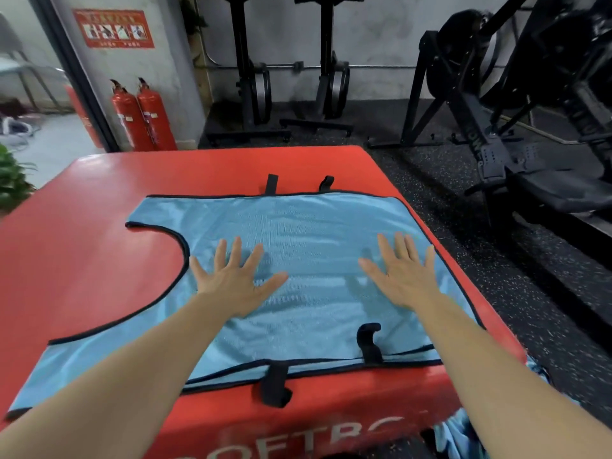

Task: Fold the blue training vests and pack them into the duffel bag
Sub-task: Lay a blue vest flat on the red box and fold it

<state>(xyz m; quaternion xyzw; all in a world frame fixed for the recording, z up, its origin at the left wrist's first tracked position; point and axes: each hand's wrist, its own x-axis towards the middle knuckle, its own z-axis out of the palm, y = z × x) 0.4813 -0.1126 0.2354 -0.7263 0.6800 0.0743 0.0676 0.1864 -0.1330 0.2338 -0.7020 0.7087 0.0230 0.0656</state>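
On top of the red soft box [82, 260] in front of you, the blue training vest [314, 246] lies spread flat. Its black-trimmed curved cutout opens to your left and its near edge reaches the box's front lip. Your left hand [231, 279] rests palm down on the vest just right of that cutout, fingers straight and fanned wide, holding nothing. Your right hand [404, 273] lies flat the same way near the vest's right edge, fingers spread, well apart from the left. Two black straps [271, 184] poke out past the far hem. Another black strap [367, 342] curls up on the cloth between your forearms, and a fourth [275, 385] hangs over the front of the box. More blue fabric [460, 432] shows low beside the box under your right arm; you cannot tell what it is. Beyond the box stand two red fire extinguishers [145, 117] against the wall and upright black rowing machines [251, 84].
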